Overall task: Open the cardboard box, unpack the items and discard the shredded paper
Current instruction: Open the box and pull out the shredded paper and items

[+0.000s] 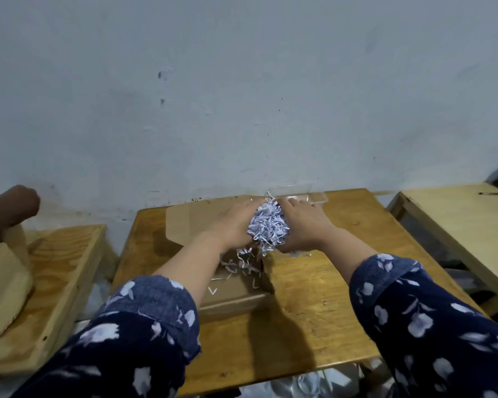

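Observation:
An open cardboard box (236, 294) lies on the wooden table (314, 311), its lid flap (190, 222) folded back toward the wall. Between my left hand (236, 222) and my right hand (302, 222) I hold a bundle of white shredded paper (268, 228) above the box's far end. Both hands press on the bundle from either side. Loose strips hang from the bundle, and a few lie on the box floor (236, 268). A clear plastic container (308, 193) sits at the table's far edge, just behind my right hand.
A second wooden table (466, 225) stands to the right with a pen (494, 193) on it. A low wooden table (58, 271) and cardboard (3, 285) lie at left, with another person's arm (9, 211) above. A grey wall is behind.

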